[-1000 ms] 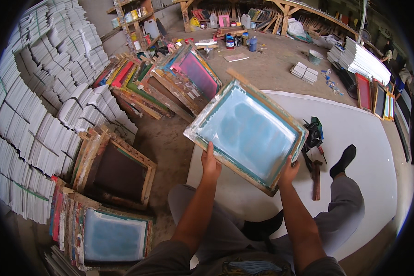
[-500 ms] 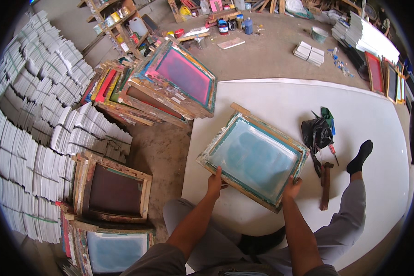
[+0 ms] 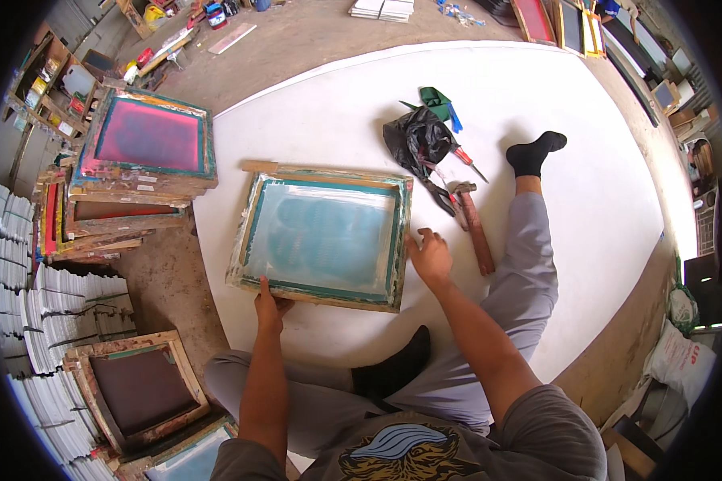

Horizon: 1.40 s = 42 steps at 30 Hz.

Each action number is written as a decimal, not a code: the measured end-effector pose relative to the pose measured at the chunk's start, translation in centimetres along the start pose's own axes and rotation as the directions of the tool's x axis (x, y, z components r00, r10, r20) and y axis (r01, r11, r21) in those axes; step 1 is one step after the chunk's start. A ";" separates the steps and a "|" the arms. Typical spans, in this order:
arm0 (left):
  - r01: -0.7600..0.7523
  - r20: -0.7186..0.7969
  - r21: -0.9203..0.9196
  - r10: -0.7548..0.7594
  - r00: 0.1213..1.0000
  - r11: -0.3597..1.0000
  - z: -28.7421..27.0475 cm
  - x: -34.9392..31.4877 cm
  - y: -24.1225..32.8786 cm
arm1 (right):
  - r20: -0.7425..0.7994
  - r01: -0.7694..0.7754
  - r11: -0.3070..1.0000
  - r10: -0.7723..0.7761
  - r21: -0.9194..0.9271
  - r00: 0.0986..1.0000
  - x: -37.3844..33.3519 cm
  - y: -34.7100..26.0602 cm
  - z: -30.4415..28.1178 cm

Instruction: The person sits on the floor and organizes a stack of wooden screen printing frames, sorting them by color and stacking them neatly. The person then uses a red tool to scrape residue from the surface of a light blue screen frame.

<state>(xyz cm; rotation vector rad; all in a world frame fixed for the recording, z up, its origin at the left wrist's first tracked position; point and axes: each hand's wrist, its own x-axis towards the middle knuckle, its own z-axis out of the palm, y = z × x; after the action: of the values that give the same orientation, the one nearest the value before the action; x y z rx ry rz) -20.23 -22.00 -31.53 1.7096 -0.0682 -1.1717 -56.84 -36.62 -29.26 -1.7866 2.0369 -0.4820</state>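
Note:
A silk-screen printing frame [image 3: 321, 237] with a wooden border and pale blue mesh lies before me over the white sheet. My left hand [image 3: 271, 308] grips its near edge, thumb on top and fingers underneath. Beside the right edge, my right hand [image 3: 430, 256] has its fingers apart and slightly bent; it holds nothing, and I cannot tell whether a fingertip touches the wood. To the right are a hammer [image 3: 476, 232], a black plastic bag [image 3: 417, 138], a red-handled screwdriver [image 3: 468, 161] and a green cloth-like thing [image 3: 436, 103].
The white sheet [image 3: 586, 240] spreads under my legs. At the left stand stacked screen frames with a pink one [image 3: 151, 136] on top, a dark-meshed frame [image 3: 140, 390] and bundled white stacks [image 3: 80, 309]. More frames [image 3: 571, 26] lean far right; a white sack [image 3: 682, 362] sits right.
My view has swung right. The screen frame has turned nearly square to me and sits lower. My right hand has let go of its right edge; my left still holds the near edge.

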 end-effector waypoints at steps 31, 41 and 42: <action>-0.132 -0.009 0.959 0.496 0.868 0.249 1.4 -5.5 1.2 | -0.175 0.026 0.990 -0.050 -0.140 0.983 14.6 1.9 -2.4; -0.510 0.373 0.849 0.524 0.765 0.140 0.0 -4.7 -0.5 | -0.270 0.182 0.980 -0.154 0.083 0.951 21.5 2.5 2.6; -0.525 0.390 0.837 0.507 0.769 0.152 0.4 -4.7 0.0 | -0.343 0.251 0.966 -0.218 0.057 0.914 22.6 3.6 2.8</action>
<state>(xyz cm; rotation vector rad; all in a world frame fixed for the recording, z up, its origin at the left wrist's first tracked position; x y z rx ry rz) -22.98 -19.77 -28.48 2.3110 -1.5366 -0.5321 -61.05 -58.62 -34.88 -2.0093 1.9692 -1.0048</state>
